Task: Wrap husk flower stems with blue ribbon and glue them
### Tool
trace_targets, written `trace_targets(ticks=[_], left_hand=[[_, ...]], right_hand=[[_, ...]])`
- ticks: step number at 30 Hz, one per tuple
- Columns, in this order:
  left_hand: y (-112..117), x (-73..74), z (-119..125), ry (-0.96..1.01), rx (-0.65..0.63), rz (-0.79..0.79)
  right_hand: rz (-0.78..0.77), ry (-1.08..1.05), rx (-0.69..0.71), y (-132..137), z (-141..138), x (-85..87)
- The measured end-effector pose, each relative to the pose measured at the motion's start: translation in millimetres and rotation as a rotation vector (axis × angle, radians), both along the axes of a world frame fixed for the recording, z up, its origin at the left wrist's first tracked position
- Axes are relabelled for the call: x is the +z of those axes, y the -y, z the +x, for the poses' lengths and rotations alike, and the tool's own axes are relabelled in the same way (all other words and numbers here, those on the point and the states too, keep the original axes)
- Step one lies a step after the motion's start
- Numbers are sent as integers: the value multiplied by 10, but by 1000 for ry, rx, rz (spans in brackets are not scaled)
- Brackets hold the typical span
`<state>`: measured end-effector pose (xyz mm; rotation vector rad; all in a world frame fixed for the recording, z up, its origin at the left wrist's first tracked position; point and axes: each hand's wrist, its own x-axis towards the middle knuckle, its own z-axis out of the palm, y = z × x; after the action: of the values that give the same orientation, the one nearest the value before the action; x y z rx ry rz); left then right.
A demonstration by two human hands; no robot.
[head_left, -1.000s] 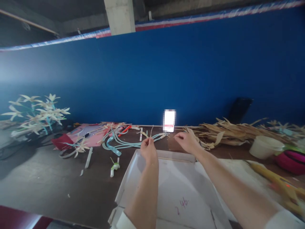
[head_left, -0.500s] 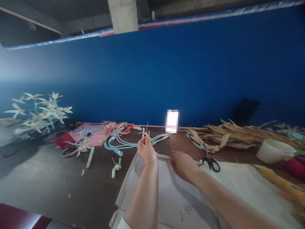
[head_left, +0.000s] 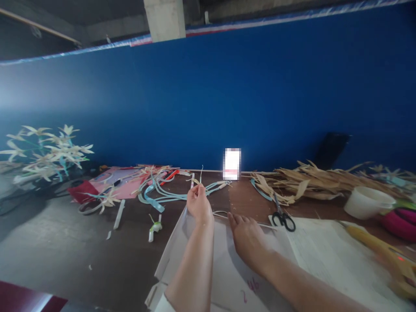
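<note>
My left hand (head_left: 197, 201) is raised over the far edge of a white cardboard sheet (head_left: 227, 251). Its thumb and fingers pinch a small pale dried-leaf flower piece with a thin upright tip (head_left: 201, 174). Palm down on the sheet's far part, my right hand (head_left: 245, 236) has its fingers stretched out. A thin pale strip (head_left: 268, 225) runs along there and passes by the fingertips; whether they press on it I cannot tell. Black-handled scissors (head_left: 284, 220) lie to the right of that hand.
Light blue tubing (head_left: 172, 199) and pink sheets (head_left: 126, 184) lie at the back left, near pale leaf flowers (head_left: 58, 149). Dried husks (head_left: 292, 180), a white cup (head_left: 367, 203) and a yellow glue gun (head_left: 377, 245) are on the right. A bright pixelated patch (head_left: 232, 164) stands at the back.
My right hand has flattened out on the cardboard from a more curled pose, and the pale strip beside it shows more. My left hand keeps its pinch. The whole view has shifted slightly.
</note>
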<state>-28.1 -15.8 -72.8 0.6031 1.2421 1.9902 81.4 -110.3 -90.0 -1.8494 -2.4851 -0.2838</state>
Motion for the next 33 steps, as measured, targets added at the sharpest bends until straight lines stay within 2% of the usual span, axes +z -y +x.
trace_targets(ticks=[10, 15, 33], left_hand=[[-24, -66, 28, -67, -18, 0], [-16, -101, 46, -81, -38, 2], [52, -218, 71, -394, 4, -52]], right_hand=[[12, 12, -2, 28, -33, 23], [24, 27, -4, 55, -43, -17], [26, -19, -39, 139, -63, -4]])
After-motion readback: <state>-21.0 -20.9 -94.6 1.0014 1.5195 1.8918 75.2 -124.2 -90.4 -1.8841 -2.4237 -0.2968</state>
